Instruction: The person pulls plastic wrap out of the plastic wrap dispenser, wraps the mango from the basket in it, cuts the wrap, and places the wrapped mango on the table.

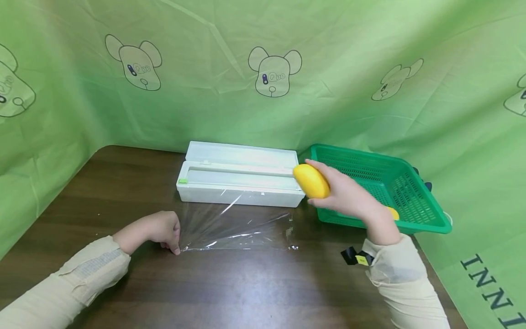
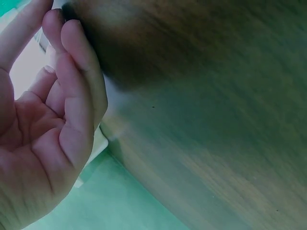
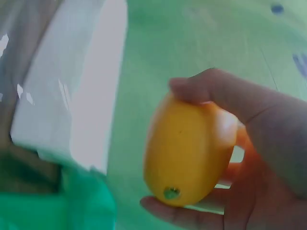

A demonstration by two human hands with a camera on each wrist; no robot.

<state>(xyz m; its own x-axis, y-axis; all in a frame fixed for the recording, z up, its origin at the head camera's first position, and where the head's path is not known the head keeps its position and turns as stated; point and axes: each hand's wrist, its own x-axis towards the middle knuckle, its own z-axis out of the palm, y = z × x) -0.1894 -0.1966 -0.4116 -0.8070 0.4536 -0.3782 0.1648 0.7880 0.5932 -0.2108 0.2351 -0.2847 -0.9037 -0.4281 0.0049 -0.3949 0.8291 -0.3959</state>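
Holding film (image 1: 234, 233) low and yellow fruit (image 1: 311, 181) raised, the hands (image 1: 162, 227) (image 1: 345, 192) stand apart.

Yellow fruit (image 1: 311, 181), tilted, in R hand (image 1: 343, 192), clr film (image 1: 242, 230), creased, pinched in L hand (image 1: 163, 228)

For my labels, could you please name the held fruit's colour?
The fruit is yellow with a green spot, clearest in the right wrist view.

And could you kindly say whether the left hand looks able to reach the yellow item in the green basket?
Probably not: the left hand pinches the clear film, and the right wrist crosses in front of the yellow item.
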